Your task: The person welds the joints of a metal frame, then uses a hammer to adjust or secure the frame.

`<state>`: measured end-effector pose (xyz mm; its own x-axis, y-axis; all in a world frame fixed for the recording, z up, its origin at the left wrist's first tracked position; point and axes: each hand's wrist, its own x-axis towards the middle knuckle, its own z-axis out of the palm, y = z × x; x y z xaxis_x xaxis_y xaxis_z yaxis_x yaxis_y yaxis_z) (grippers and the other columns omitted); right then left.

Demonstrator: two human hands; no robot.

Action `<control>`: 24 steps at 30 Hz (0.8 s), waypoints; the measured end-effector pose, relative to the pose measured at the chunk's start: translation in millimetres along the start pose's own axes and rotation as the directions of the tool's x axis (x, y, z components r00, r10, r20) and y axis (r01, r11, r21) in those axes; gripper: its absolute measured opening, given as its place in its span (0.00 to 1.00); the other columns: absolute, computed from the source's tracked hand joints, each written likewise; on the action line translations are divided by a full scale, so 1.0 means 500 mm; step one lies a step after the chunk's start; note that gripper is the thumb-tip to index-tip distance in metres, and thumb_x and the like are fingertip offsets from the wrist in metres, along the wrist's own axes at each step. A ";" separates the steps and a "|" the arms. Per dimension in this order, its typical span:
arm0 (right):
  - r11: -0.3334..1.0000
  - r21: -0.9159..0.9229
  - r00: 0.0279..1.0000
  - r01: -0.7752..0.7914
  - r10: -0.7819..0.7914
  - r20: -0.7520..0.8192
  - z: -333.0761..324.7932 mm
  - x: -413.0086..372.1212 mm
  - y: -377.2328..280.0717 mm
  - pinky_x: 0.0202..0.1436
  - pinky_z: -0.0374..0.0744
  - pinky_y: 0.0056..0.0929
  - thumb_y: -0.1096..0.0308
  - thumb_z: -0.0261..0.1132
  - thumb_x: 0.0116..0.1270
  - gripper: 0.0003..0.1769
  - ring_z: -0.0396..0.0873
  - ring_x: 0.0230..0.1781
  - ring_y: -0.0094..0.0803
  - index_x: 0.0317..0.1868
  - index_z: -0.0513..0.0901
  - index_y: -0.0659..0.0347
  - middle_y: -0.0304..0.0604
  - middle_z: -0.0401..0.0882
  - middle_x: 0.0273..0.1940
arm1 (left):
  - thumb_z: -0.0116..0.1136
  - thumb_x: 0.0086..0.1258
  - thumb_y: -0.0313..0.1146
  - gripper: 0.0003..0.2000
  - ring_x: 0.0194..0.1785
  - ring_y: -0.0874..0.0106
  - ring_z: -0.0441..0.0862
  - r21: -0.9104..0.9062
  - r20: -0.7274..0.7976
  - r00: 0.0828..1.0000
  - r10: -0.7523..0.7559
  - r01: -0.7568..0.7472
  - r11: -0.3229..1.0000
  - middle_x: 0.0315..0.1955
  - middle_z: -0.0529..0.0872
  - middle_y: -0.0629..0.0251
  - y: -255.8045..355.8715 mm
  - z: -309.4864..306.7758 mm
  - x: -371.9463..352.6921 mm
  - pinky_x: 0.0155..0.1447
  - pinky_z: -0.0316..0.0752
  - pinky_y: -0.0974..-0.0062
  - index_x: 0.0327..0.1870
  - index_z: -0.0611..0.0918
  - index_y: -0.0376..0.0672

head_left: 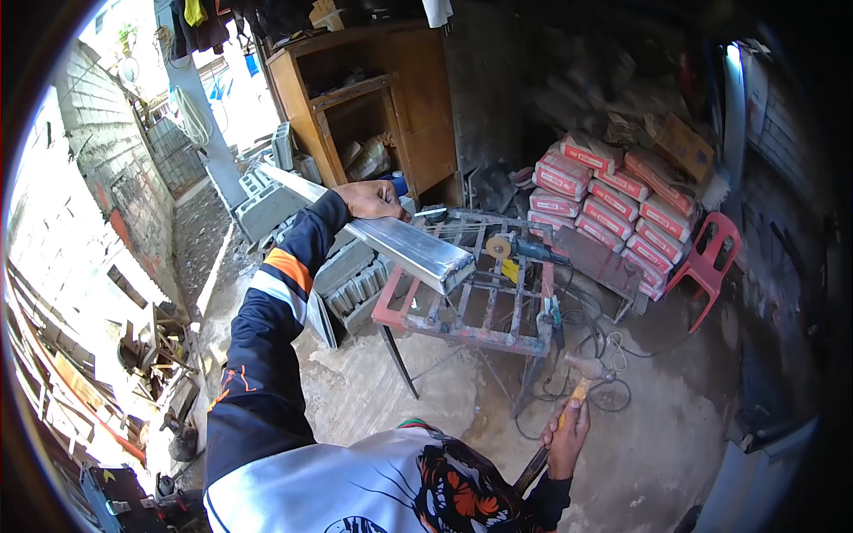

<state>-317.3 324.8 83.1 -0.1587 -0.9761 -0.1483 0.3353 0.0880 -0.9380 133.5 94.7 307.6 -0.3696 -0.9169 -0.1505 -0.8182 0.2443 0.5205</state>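
Note:
My left hand is closed over a long silvery rectangular metal tube, its fingers curled at the tube's far edge and partly hidden. One end of the tube slants over a red-edged metal frame table; the other points toward the concrete blocks. In my right hand is a hammer, gripped by its handle with the head up, to the right of the table and apart from the tube. An angle grinder with a round disc lies on the table's bars.
Concrete blocks are stacked left of the table. Red-and-white bags and a red plastic chair stand at the back right. Cables loop over the floor. A wooden cabinet stands behind; scrap wood lies far left.

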 end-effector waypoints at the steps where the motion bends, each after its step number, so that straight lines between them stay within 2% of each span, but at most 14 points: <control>1: 0.994 -0.021 0.991 0.105 -0.103 0.081 0.028 -0.004 -0.026 0.14 0.65 0.21 0.49 0.50 0.79 0.19 0.62 0.12 0.19 0.43 0.68 0.57 0.33 0.63 0.19 | 0.65 0.70 0.44 0.22 0.21 0.83 0.69 0.001 0.006 1.000 0.004 -0.004 1.000 0.13 0.73 0.77 0.014 -0.001 -0.004 0.30 0.67 0.74 0.18 0.80 0.37; 3: 0.971 0.052 0.948 0.234 -0.240 0.207 0.094 -0.009 -0.076 0.16 0.65 0.19 0.50 0.50 0.80 0.19 0.62 0.14 0.18 0.44 0.68 0.59 0.33 0.63 0.20 | 0.64 0.70 0.44 0.22 0.21 0.83 0.69 0.061 0.029 0.998 -0.064 0.062 0.996 0.14 0.73 0.77 0.051 -0.002 -0.019 0.31 0.68 0.74 0.18 0.81 0.37; 5: 0.929 0.141 0.881 0.341 -0.368 0.297 0.162 -0.008 -0.110 0.17 0.65 0.19 0.52 0.49 0.80 0.18 0.64 0.15 0.18 0.44 0.68 0.61 0.33 0.64 0.21 | 0.64 0.70 0.45 0.22 0.20 0.83 0.69 0.030 0.045 0.998 -0.047 0.046 0.998 0.14 0.73 0.77 0.016 0.008 0.000 0.30 0.67 0.74 0.18 0.80 0.38; 9: 0.820 0.112 0.754 0.561 -0.562 0.341 0.275 0.006 -0.110 0.18 0.65 0.19 0.51 0.49 0.80 0.18 0.64 0.16 0.17 0.44 0.68 0.60 0.34 0.65 0.22 | 0.64 0.70 0.45 0.23 0.20 0.83 0.67 0.045 0.029 0.998 -0.060 0.059 0.997 0.13 0.71 0.77 0.031 0.030 0.001 0.29 0.65 0.73 0.17 0.79 0.39; 10: 0.781 -0.041 0.742 0.624 -0.574 0.346 0.290 0.023 -0.086 0.18 0.64 0.19 0.52 0.48 0.80 0.17 0.62 0.17 0.17 0.45 0.68 0.60 0.32 0.64 0.22 | 0.64 0.70 0.45 0.23 0.20 0.83 0.67 0.042 0.028 0.998 -0.057 0.056 0.998 0.13 0.71 0.77 0.030 0.033 0.006 0.29 0.65 0.73 0.17 0.79 0.39; 11: 0.658 -0.224 0.685 0.719 -0.614 0.393 0.295 0.044 -0.076 0.19 0.64 0.18 0.52 0.48 0.80 0.17 0.62 0.16 0.16 0.45 0.69 0.60 0.31 0.63 0.21 | 0.64 0.70 0.45 0.23 0.20 0.83 0.67 0.007 0.035 0.998 -0.057 0.057 0.998 0.13 0.71 0.77 0.024 0.040 0.010 0.29 0.65 0.74 0.17 0.80 0.39; 13: 0.812 -0.111 0.779 0.573 -0.498 0.380 0.290 0.029 -0.079 0.20 0.65 0.21 0.52 0.49 0.80 0.18 0.64 0.17 0.18 0.45 0.70 0.62 0.33 0.65 0.21 | 0.64 0.70 0.45 0.22 0.20 0.83 0.67 -0.026 0.038 0.998 -0.058 0.059 0.998 0.13 0.71 0.77 0.004 0.050 0.015 0.29 0.65 0.74 0.17 0.80 0.39; 16: 0.839 0.038 0.808 0.543 -0.534 0.249 0.294 0.018 -0.054 0.20 0.65 0.22 0.53 0.48 0.81 0.19 0.65 0.17 0.19 0.45 0.71 0.62 0.33 0.66 0.21 | 0.62 0.65 0.52 0.22 0.30 0.76 0.80 0.143 -0.008 0.995 -0.104 0.104 0.984 0.22 0.83 0.64 -0.020 0.057 0.043 0.38 0.74 0.72 0.29 0.87 0.37; 17: 0.840 0.028 0.810 0.542 -0.531 0.248 0.294 0.030 -0.048 0.20 0.65 0.22 0.53 0.48 0.81 0.19 0.65 0.17 0.19 0.45 0.71 0.62 0.33 0.66 0.21 | 0.62 0.65 0.52 0.22 0.30 0.76 0.80 0.136 -0.003 0.995 -0.099 0.099 0.986 0.22 0.83 0.64 -0.028 0.063 0.052 0.38 0.74 0.72 0.29 0.87 0.37; 19: 0.656 -0.293 0.717 0.695 -0.606 0.345 0.295 0.052 -0.036 0.18 0.65 0.21 0.53 0.48 0.81 0.19 0.64 0.15 0.18 0.45 0.71 0.62 0.33 0.65 0.20 | 0.62 0.64 0.52 0.22 0.33 0.72 0.81 0.092 0.003 0.990 -0.140 0.139 0.986 0.26 0.85 0.61 -0.054 0.074 0.071 0.42 0.75 0.71 0.32 0.87 0.37; 20: 0.732 -0.267 0.771 0.627 -0.534 0.347 0.286 0.050 -0.033 0.18 0.66 0.20 0.54 0.48 0.81 0.18 0.63 0.15 0.18 0.45 0.71 0.62 0.32 0.64 0.20 | 0.62 0.63 0.53 0.22 0.38 0.69 0.82 0.083 0.117 0.980 -0.164 0.154 0.984 0.32 0.86 0.60 -0.067 0.069 0.082 0.47 0.75 0.70 0.34 0.87 0.38; 21: 0.731 -0.264 0.770 0.629 -0.539 0.341 0.287 0.047 -0.029 0.18 0.66 0.20 0.54 0.48 0.81 0.18 0.63 0.15 0.18 0.45 0.71 0.62 0.32 0.64 0.20 | 0.62 0.63 0.53 0.22 0.38 0.69 0.82 0.090 0.116 0.980 -0.160 0.150 0.985 0.32 0.86 0.60 -0.067 0.065 0.085 0.47 0.75 0.70 0.34 0.87 0.38; 23: 0.904 0.003 0.872 0.427 -0.413 0.262 0.277 0.033 -0.011 0.24 0.71 0.36 0.55 0.52 0.78 0.19 0.74 0.19 0.34 0.49 0.73 0.65 0.45 0.72 0.21 | 0.62 0.61 0.54 0.23 0.40 0.68 0.83 0.102 0.043 0.993 -0.114 0.109 0.989 0.33 0.86 0.59 -0.071 0.082 0.088 0.49 0.75 0.69 0.32 0.87 0.38; 24: 0.876 -0.134 0.870 0.464 -0.422 0.254 0.282 0.032 -0.017 0.27 0.71 0.38 0.56 0.53 0.78 0.17 0.75 0.21 0.36 0.48 0.74 0.65 0.47 0.72 0.22 | 0.63 0.59 0.56 0.24 0.42 0.68 0.83 0.156 0.037 0.987 -0.156 0.149 0.977 0.34 0.87 0.59 -0.053 0.084 0.083 0.52 0.74 0.68 0.33 0.87 0.38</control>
<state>-191.8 280.4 132.8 -0.0437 -0.9370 0.3465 0.0960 -0.3491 -0.9321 121.1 63.7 252.3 -0.2532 -0.9316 -0.2607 -0.9226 0.1514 0.3548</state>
